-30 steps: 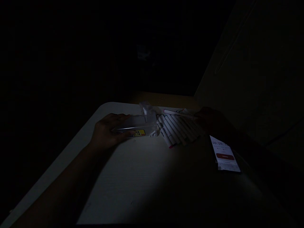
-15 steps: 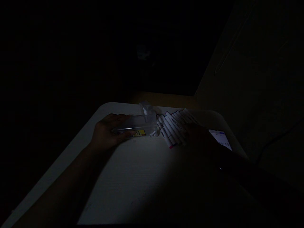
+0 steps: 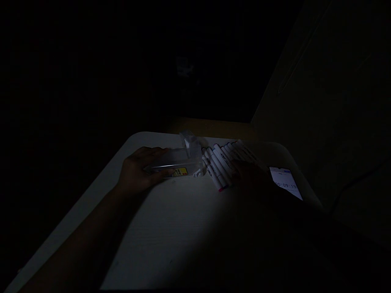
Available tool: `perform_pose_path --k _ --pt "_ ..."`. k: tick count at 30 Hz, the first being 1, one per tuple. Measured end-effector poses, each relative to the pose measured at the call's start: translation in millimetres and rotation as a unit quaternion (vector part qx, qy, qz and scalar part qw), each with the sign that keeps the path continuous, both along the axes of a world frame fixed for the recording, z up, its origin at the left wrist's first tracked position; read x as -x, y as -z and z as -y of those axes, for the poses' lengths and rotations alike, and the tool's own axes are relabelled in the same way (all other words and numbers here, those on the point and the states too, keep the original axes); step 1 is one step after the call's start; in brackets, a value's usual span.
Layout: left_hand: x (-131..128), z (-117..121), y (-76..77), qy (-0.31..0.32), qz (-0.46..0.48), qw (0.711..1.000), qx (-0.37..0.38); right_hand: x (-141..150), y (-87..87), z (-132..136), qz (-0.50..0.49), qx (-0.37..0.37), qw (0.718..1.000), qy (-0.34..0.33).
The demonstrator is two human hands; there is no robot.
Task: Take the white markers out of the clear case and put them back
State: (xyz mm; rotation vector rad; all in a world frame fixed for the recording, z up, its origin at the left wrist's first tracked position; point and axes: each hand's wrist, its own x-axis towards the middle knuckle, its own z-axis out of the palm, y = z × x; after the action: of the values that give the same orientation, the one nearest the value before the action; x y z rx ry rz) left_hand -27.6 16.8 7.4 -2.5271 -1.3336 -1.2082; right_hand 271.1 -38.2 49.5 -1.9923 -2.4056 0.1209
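Note:
My left hand grips the near end of a clear plastic case, thumb on one side and fingers on the other. The case lies on its side with a yellow label, and its flap stands up at the far end. Just right of it lies a row of white markers, several of them side by side and slanted, one with a pink end. My right hand is in deep shadow over the right part of the markers. Its fingers touch or almost touch them; whether they hold one is too dark to see.
A lit phone showing a running timer lies on the right of the white table. A dark cable hangs beyond the table's right edge. Beside it rises a wall. The surroundings are nearly black.
My right hand has shifted slightly nearer and lower over the markers, uncovering more of the phone. My left hand and the case stay in place.

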Motion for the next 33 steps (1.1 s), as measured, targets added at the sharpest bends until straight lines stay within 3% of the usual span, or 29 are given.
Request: perform_pose_path --k 7,29,33 --pt "-1 2 -2.6 -0.015 0.001 0.999 0.038 -5 2.8 -11 0.013 -0.009 1.0 0.014" --pt "1 -1 2.0 0.005 0.012 1.0 0.01 -34 -6.5 -28 0.031 -0.045 0.998 0.028" --pt "1 -2 4.9 -0.028 0.039 0.999 0.015 -48 -4.6 -36 0.042 -0.072 0.996 0.046"
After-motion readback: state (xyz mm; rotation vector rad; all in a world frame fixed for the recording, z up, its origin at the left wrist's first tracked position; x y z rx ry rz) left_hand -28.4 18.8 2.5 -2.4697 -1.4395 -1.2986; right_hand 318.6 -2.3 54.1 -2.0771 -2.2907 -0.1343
